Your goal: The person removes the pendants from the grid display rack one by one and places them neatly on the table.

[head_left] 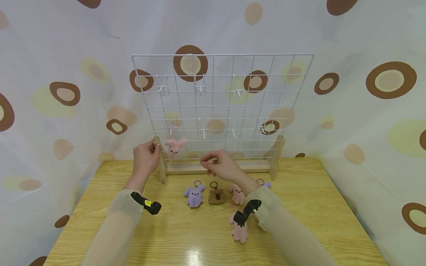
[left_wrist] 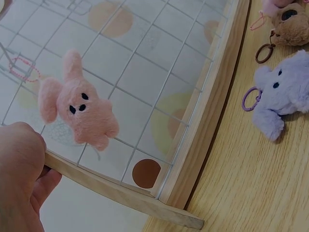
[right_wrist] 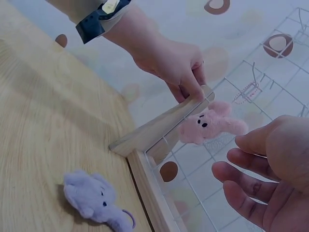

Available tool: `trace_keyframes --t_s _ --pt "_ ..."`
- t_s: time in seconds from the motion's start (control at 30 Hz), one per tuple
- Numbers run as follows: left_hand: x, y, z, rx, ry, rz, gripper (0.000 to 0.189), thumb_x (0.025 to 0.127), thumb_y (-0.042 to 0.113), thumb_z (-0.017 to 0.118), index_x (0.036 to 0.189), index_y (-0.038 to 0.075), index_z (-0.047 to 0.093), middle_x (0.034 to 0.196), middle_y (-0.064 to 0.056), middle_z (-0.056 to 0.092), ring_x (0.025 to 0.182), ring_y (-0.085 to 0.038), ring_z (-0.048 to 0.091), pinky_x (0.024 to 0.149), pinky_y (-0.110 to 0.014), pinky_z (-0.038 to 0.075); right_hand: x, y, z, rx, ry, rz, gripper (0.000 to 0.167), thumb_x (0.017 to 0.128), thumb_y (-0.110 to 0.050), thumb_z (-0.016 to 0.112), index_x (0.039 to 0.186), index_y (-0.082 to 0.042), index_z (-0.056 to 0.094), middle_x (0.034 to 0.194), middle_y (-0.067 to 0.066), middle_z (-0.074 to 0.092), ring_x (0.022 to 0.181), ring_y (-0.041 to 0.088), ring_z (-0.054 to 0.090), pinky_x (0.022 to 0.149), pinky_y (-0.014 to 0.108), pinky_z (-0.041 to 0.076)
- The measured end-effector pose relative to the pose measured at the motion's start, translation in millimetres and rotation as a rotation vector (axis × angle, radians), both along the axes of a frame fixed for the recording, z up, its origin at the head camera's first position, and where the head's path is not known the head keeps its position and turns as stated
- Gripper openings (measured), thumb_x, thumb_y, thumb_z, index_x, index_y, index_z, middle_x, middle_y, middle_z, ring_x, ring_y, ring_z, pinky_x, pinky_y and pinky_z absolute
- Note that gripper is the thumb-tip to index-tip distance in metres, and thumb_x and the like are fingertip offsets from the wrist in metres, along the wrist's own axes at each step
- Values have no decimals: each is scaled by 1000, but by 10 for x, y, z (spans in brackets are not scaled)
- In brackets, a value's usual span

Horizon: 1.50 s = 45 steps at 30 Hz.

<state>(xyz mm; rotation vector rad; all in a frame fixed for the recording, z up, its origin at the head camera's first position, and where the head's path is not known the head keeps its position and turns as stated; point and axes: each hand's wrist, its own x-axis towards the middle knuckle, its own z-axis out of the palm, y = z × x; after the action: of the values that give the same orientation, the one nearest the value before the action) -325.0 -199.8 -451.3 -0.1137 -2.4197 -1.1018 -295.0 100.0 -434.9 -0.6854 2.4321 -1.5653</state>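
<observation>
My left hand grips the top of the wooden side post at the left end of a white wire grid rack. On a lower left hook of the grid hangs a pink plush rabbit keychain, by a pink bead chain. My right hand hovers in front of the grid's lower part, fingers loosely bent and holding nothing. In the right wrist view its fingertips are near the hanging rabbit, with a gap between the thumb and the other fingers.
On the wooden table lie a purple plush keychain, a brown one and pink ones; another purple one is partly behind my right arm. Several white hooks stick out of the grid. A patterned curtain stands behind.
</observation>
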Motion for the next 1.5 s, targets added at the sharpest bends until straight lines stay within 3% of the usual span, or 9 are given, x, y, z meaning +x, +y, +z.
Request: trace_keyframes --t_s 0.2,0.3,0.53,0.7,0.87,1.0,1.1,1.3,1.5 --pt "1 -14 -9 2 16 -8 29 106 9 63 121 -14 72 100 -27 76 87 -34 77 72 -48 61 -70 -126 58 -6 15 8 19 105 -12 67 119 -2 75 117 11 73 78 33 74 57 30 53" --pt "-6 -21 -9 10 15 -9 29 106 9 63 121 -14 72 100 -27 76 88 -34 77 72 -49 61 -96 -211 96 7 40 16 20 105 -12 66 121 -2 75 121 13 72 74 25 74 55 28 53" --pt "-30 -21 -5 26 -20 -14 32 107 12 61 126 -13 71 105 -27 76 90 -32 76 72 -46 60 -157 -438 152 47 65 28 23 105 -14 67 124 -2 73 121 13 73 74 20 73 58 30 56" --pt "-42 -14 1 31 -3 -19 31 106 11 62 125 -11 72 105 -27 76 93 -34 77 74 -48 61 -199 -585 207 34 75 21 29 105 -11 66 132 1 68 125 17 71 72 16 72 56 28 54" --pt "-36 -15 2 20 14 -18 30 106 10 63 125 -12 72 105 -27 76 95 -35 77 75 -49 61 -213 -721 269 73 141 3 34 105 -12 67 137 1 64 111 14 74 61 19 67 50 27 47" --pt "-27 -26 7 6 13 -18 30 106 10 62 123 -13 71 102 -27 76 91 -34 77 74 -49 61 -245 -815 296 63 153 -15 36 106 -14 66 139 0 62 120 12 71 68 19 69 55 28 51" --pt "-30 -35 -6 -7 19 -18 28 106 10 62 117 -13 74 96 -25 77 82 -30 76 68 -43 60 -269 -862 310 31 131 -16 38 106 -13 66 141 2 60 135 16 65 77 19 72 61 31 56" --pt "-33 -41 -29 -1 6 -26 26 106 11 62 113 -10 76 89 -20 77 68 -23 69 57 -28 51 -319 -922 326 12 118 -47 40 107 -18 65 141 4 60 132 17 65 93 30 72 71 33 59" --pt "-43 -42 -41 -6 13 -24 25 106 11 63 112 -10 76 88 -19 78 69 -21 69 58 -27 51 -374 -991 355 -53 66 -77 41 106 -20 68 141 1 61 135 17 66 95 30 74 65 38 61"
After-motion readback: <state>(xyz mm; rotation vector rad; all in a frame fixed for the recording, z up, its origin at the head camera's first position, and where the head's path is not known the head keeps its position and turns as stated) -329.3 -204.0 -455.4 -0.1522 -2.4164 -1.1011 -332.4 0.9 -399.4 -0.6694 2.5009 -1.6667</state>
